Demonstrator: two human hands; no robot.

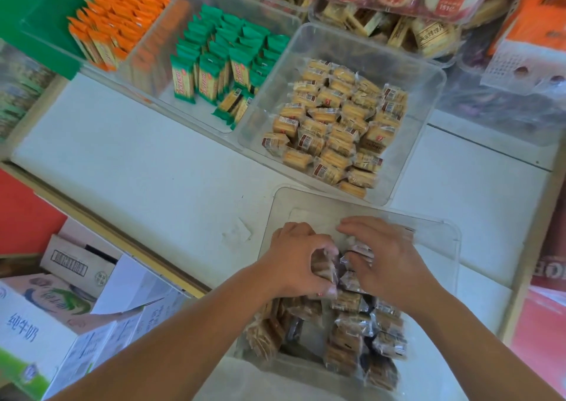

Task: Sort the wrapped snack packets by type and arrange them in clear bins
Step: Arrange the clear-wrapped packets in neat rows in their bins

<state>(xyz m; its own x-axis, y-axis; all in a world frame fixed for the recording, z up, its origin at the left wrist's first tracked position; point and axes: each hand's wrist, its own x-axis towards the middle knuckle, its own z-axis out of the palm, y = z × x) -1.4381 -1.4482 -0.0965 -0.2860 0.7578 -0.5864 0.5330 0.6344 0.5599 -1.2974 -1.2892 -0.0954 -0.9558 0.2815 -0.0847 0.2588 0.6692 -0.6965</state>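
Both my hands reach into the nearest clear bin (pixel 450 247), which holds brown biscuit packets (pixel 352 333) in clear wrap. My left hand (pixel 294 256) grips a few of these packets (pixel 324 267) between curled fingers and thumb. My right hand (pixel 389 259) curls over neighbouring dark-wrapped packets (pixel 358 255) beside the left hand, fingertips on them. The far end of this bin shows bare floor.
Behind it stands a clear bin (pixel 425 72) of pale yellow biscuit packets (pixel 333 125). To its left are green packets (pixel 223 60) and orange packets (pixel 119 17) in clear bins. The white shelf top (pixel 128 161) lies left. Cardboard boxes (pixel 61 308) sit below left.
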